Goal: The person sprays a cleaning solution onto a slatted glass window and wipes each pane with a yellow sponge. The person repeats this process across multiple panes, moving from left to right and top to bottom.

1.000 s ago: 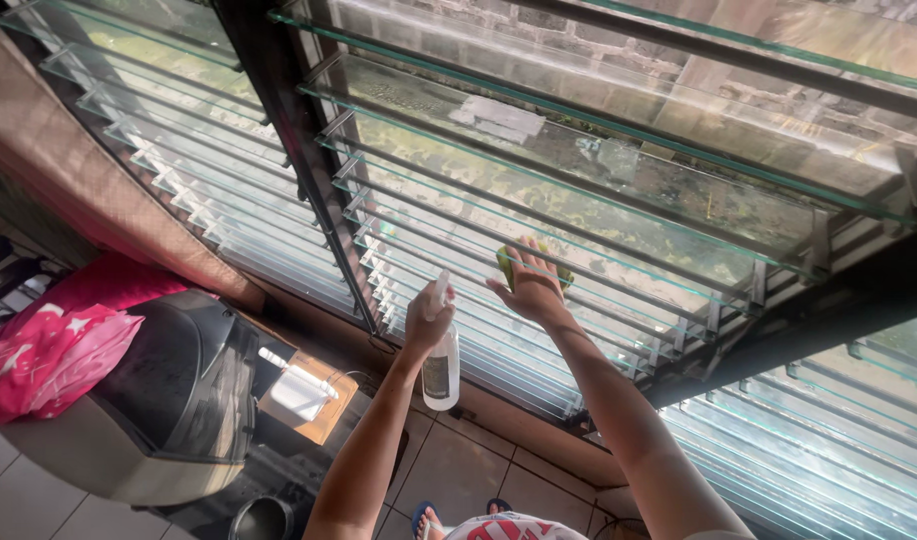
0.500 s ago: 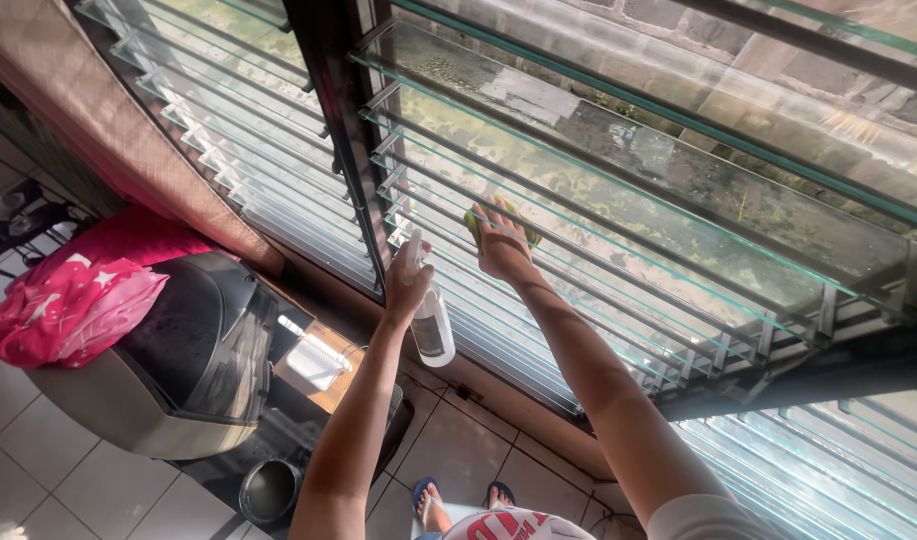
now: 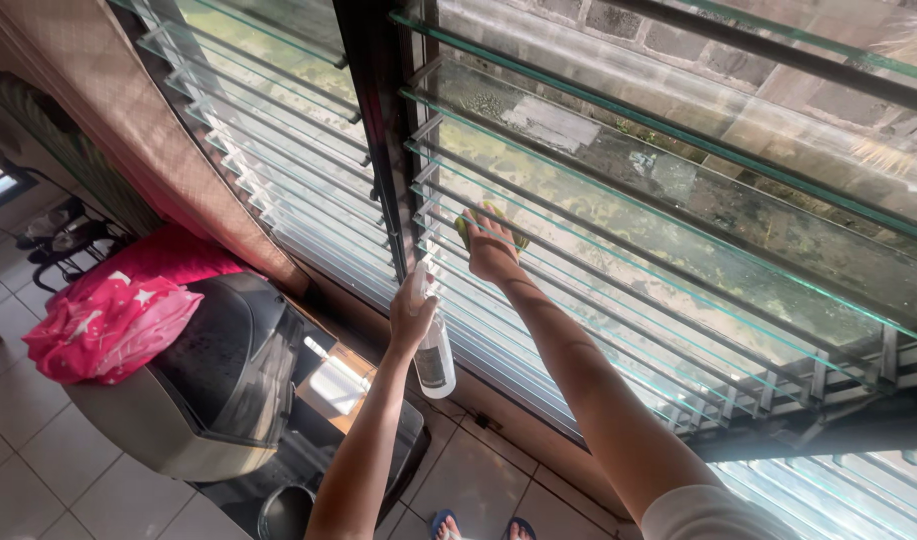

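Glass louvre slats [image 3: 619, 190] fill the upper part of the head view, tilted in a dark metal frame [image 3: 379, 140], with a brick wall showing behind them. The right hand [image 3: 491, 250] is stretched up and pressed flat onto one slat near the frame, its fingers spread over a yellow-green sponge [image 3: 466, 226] that peeks out at the fingertips; the sponge lies between palm and glass. The left hand [image 3: 411, 312] is lower and just beside the frame, closed around the neck of a white spray bottle [image 3: 434, 352], which hangs nozzle up with its body below the fist, close to the lower slats but not clearly touching them. Both forearms reach up from the bottom of the picture. Below left stands a dark grey machine with a rounded lid [image 3: 219, 370], and a pink cloth with white stars [image 3: 109, 320] lies on its far end. A brown curtain [image 3: 129, 120] hangs along the left window. A small metal pot [image 3: 284, 512] sits on the tiled floor [image 3: 29, 470], and blue sandals [image 3: 444, 523] show at the bottom edge.
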